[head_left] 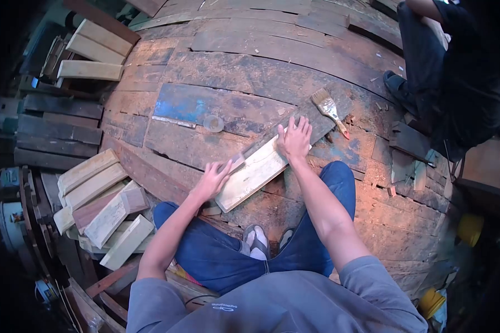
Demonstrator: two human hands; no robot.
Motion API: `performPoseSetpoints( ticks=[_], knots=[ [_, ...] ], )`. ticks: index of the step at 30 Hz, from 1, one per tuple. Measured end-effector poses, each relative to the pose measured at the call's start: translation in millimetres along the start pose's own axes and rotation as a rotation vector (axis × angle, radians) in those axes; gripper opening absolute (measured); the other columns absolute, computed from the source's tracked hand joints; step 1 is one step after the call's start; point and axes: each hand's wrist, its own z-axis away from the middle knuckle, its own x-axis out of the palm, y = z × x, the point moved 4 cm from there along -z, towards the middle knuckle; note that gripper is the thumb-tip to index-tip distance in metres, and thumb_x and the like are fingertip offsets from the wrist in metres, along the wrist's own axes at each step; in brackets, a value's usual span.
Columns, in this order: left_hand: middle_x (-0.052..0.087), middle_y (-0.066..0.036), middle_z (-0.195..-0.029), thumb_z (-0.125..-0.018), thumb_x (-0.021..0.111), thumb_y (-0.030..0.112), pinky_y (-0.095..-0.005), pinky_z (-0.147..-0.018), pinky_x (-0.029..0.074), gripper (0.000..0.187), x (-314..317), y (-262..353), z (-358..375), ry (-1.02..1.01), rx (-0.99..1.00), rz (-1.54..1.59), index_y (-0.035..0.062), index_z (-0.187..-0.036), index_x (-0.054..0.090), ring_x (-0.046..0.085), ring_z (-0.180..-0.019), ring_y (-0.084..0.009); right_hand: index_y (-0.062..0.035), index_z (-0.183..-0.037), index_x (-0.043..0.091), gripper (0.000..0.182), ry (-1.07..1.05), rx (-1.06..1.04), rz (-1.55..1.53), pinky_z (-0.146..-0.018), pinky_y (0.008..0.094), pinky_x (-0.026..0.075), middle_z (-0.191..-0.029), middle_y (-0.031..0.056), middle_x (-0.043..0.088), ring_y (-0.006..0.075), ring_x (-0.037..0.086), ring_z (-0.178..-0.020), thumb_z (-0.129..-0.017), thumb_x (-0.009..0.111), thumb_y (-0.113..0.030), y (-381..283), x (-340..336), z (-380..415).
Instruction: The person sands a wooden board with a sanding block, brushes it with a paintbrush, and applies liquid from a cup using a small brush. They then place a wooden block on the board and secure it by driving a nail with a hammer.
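A pale wooden board (255, 172) lies slanted in front of my knees, on a darker plank (319, 119). My left hand (214, 178) is at the board's near left end, its fingers bent round a small brownish block (237, 162) by the board's upper edge. My right hand (294, 137) rests on the board's far right end with the fingers spread. A paintbrush (330, 112) with a pale handle and red tip lies to the right of my right hand. A small round clear lid or cup (213, 123) sits beyond the board.
Pale wood pieces (108, 205) are piled at the left, with dark planks (61, 133) behind them and more pale boards (91, 69) at the upper left. Another person (455, 72) sits at the upper right. Yellow containers (470, 229) stand at the right edge.
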Motion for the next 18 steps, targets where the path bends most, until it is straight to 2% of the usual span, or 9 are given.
performPoseSetpoints(
  ticks=[6, 10, 13, 18],
  knots=[
    [0.051, -0.022, -0.127, -0.099, 0.059, 0.02, -0.0504, -0.1, 0.044, 0.057, -1.3, 5.1, -0.4, 0.01, -0.025, -0.021, 0.0101, -0.153, 0.042, 0.047, -0.112, -0.0407, 0.003, -0.143, 0.048, 0.071, -0.041, 0.009, 0.027, -0.121, 0.0555, 0.02, -0.149, 0.0336, 0.041, 0.0493, 0.033, -0.144, -0.101, 0.039, -0.053, -6.7, -7.9, 0.6],
    [0.05, -0.023, -0.128, -0.101, 0.056, 0.024, -0.0504, -0.098, 0.046, 0.055, 12.5, 29.0, -63.7, 0.074, -0.019, -0.018, 0.0126, -0.153, 0.041, 0.046, -0.116, -0.042, 0.0032, -0.144, 0.047, 0.072, -0.016, 0.0, 0.034, -0.121, 0.0558, 0.02, -0.149, 0.0338, 0.041, 0.0493, 0.032, -0.144, -0.101, 0.039, -0.053, -5.0, -2.9, 0.9],
    [0.049, -0.023, -0.129, -0.102, 0.055, 0.026, -0.05, -0.098, 0.047, 0.056, 15.3, 39.9, -101.3, 0.037, -0.004, -0.004, 0.0141, -0.154, 0.039, 0.045, -0.118, -0.0423, 0.0027, -0.145, 0.047, 0.072, -0.007, -0.01, 0.026, -0.122, 0.0555, 0.02, -0.15, 0.0335, 0.041, 0.0481, 0.032, -0.145, -0.101, 0.038, -0.054, -1.0, 1.1, -0.2],
    [0.051, -0.024, -0.125, -0.101, 0.057, 0.026, -0.0495, -0.099, 0.046, 0.059, 4.7, 10.3, -31.8, 0.005, 0.041, -0.035, 0.0114, -0.155, 0.038, 0.047, -0.115, -0.0421, 0.0025, -0.146, 0.046, 0.072, -0.035, -0.011, 0.026, -0.122, 0.0551, 0.019, -0.151, 0.0335, 0.04, 0.0476, 0.032, -0.145, -0.101, 0.038, -0.054, 0.4, 0.5, -0.8]
  ],
)
